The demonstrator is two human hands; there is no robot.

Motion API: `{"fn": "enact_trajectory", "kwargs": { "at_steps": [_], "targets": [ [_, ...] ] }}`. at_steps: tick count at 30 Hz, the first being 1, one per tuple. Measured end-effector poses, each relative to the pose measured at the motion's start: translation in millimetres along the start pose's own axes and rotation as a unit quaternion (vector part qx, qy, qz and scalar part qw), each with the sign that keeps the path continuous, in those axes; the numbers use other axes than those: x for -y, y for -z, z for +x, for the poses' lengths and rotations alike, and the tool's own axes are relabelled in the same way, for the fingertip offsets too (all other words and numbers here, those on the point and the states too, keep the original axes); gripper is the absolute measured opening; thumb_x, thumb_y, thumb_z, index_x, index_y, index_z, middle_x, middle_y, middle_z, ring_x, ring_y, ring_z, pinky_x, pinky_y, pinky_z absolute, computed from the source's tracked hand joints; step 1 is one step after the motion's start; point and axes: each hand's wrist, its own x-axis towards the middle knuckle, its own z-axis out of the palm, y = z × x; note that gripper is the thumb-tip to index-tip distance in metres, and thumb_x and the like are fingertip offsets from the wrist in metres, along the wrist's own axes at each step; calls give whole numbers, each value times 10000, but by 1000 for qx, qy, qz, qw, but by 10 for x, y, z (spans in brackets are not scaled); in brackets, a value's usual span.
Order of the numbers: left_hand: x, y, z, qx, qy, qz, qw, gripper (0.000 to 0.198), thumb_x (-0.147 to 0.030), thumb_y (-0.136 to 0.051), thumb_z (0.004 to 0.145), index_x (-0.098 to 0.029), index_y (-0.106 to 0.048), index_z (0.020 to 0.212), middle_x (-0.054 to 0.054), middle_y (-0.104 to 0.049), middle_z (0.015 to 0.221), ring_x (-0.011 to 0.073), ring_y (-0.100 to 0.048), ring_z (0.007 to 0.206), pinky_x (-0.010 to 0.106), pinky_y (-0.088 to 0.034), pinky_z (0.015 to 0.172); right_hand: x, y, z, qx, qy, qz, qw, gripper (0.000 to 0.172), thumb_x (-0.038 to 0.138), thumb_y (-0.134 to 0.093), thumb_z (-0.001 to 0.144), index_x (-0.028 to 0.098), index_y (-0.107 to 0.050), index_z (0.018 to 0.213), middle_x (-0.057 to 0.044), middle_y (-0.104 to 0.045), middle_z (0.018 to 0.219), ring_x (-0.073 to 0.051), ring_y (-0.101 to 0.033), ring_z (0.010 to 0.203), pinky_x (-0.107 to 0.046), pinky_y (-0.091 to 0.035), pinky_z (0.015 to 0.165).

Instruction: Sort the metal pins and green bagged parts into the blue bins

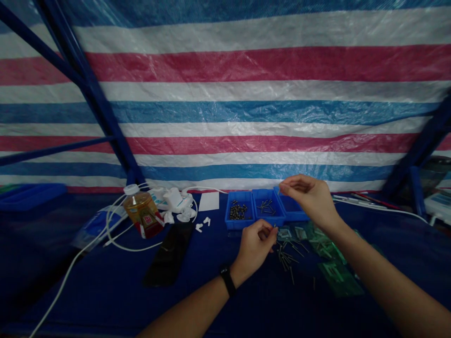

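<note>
My left hand (255, 245), wearing a black wristband (228, 280), is closed in a pinch in front of the blue bins. A tiny tip shows at its fingers, too small to name. My right hand (312, 199) is raised over the right blue bin (294, 216), thumb and fingers pinched together; a thin sliver at the fingertips cannot be made out. The left blue bin (240, 224) holds small brass-coloured metal parts (238, 211). Several screws (267, 206) lie in the middle blue bin (269, 220). Beside my left hand, long thin screws (287, 257) are scattered on the blue table.
Green plastic bags (340, 279) with metal parts lie under my right forearm. Leftward are a black phone (168, 256), white earbuds (203, 225), a drink bottle (143, 211), a white cable (132, 249) and a paper square (209, 201). Striped sheeting (246, 108) hangs behind.
</note>
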Motion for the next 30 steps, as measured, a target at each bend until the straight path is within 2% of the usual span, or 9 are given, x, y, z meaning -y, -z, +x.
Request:
{"fn": "enact_trajectory", "kwargs": {
  "at_steps": [6,9,11,13,16,19,22,25,30],
  "targets": [
    [-23,5,1,-8,1,5,1000,319,-481,-639,845,-177,-579,768,-10,-591,618,100,-533,456,192,-412,422,-9,8,178,30,28,-160,986,299,437,-660,848,195,-754,996,-96,-766,969,-236,-709,847,-385,-551,783],
    [-48,16,-6,-15,-2,-3,1000,321,-483,-640,853,-176,-584,781,-11,-595,615,102,-543,458,195,-415,435,-71,54,-61,130,19,-192,973,254,422,-628,873,217,-762,938,-58,-768,919,-213,-700,798,-361,-538,760],
    [-51,20,-13,-18,-6,-2,1000,327,-489,-641,858,-173,-595,786,-12,-601,618,103,-553,456,195,-408,437,-155,70,-273,218,-18,-161,962,201,389,-663,849,227,-760,916,-34,-772,879,-197,-702,767,-336,-537,728],
    [-43,20,-20,-14,-6,2,1000,325,-486,-647,860,-172,-609,786,-11,-607,628,103,-563,458,196,-402,439,-260,70,-454,255,-63,-97,960,171,357,-682,831,222,-747,914,-24,-774,846,-191,-712,752,-324,-547,713],
    [-38,14,-26,-2,-2,7,1000,307,-462,-658,856,-170,-619,770,-7,-614,643,107,-579,472,199,-403,446,-377,60,-588,244,-99,-28,964,131,324,-684,816,214,-720,877,-22,-771,817,-189,-722,746,-322,-561,715],
    [-54,9,-28,2,-10,13,1000,249,-416,-683,841,-171,-647,819,-9,-619,653,108,-584,484,201,-399,461,-372,71,-549,231,-93,-46,968,89,291,-694,781,212,-712,817,-18,-757,779,-181,-709,718,-310,-556,684],
    [-70,7,-26,-4,-15,23,1000,268,-406,-711,824,-185,-665,969,-26,-609,642,110,-567,475,202,-374,457,-273,89,-360,138,-56,-63,987,94,299,-707,754,213,-712,792,-25,-744,765,-179,-694,699,-323,-565,685],
    [-57,2,-23,5,-10,49,999,229,-407,-666,859,-186,-668,918,-33,-580,604,111,-536,456,211,-356,455,-154,86,-61,62,-9,-50,997,144,337,-728,747,209,-718,812,-45,-752,799,-192,-702,737,-360,-582,743],
    [-13,24,-14,22,-46,175,983,179,-299,-575,910,-194,-677,807,-3,-619,613,135,-546,519,234,-347,519,53,160,291,87,42,-129,987,259,361,-717,780,209,-736,987,-66,-768,939,-208,-711,771,-377,-570,767]
  ]
}}
